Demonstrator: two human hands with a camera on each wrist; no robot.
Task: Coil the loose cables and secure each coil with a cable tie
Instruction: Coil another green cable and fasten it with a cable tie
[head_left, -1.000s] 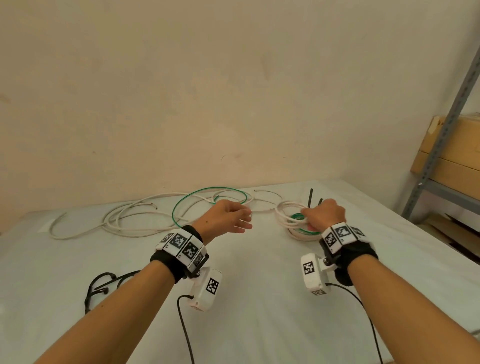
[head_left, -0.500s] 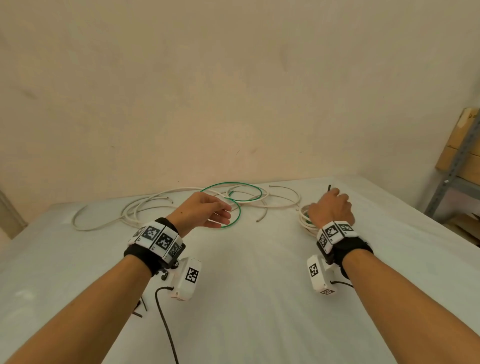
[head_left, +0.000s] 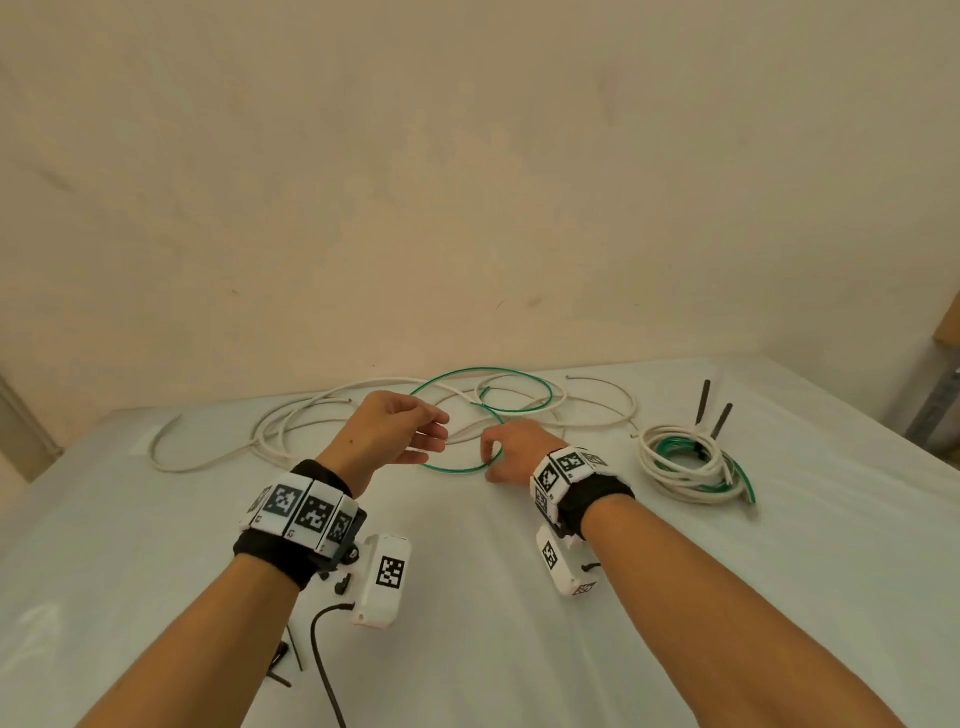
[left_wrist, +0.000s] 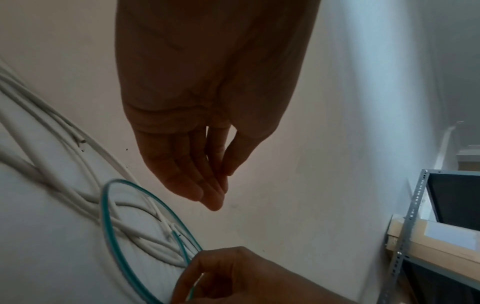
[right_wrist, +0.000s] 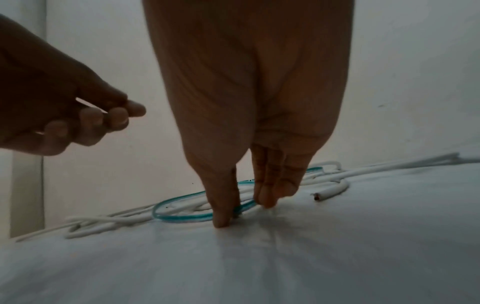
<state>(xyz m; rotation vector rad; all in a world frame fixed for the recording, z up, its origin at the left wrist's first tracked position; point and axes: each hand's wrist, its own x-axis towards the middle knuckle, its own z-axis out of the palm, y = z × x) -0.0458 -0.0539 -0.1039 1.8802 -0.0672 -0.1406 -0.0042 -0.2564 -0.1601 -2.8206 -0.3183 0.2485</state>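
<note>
The right hand (head_left: 519, 451) pinches the green cable (head_left: 457, 469) on the table (head_left: 467, 649), at 12 o'clock. The left hand (head_left: 400, 434) hangs loose, holding nothing. Next, lift and loop it.

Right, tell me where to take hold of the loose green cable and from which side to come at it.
Take the green cable at the near arc of its loop, coming down from above with thumb and fingers astride it. That arc lies flat on the table, apart from the white cables it crosses farther back. The right hand is already there, fingertips either side of it.
</note>
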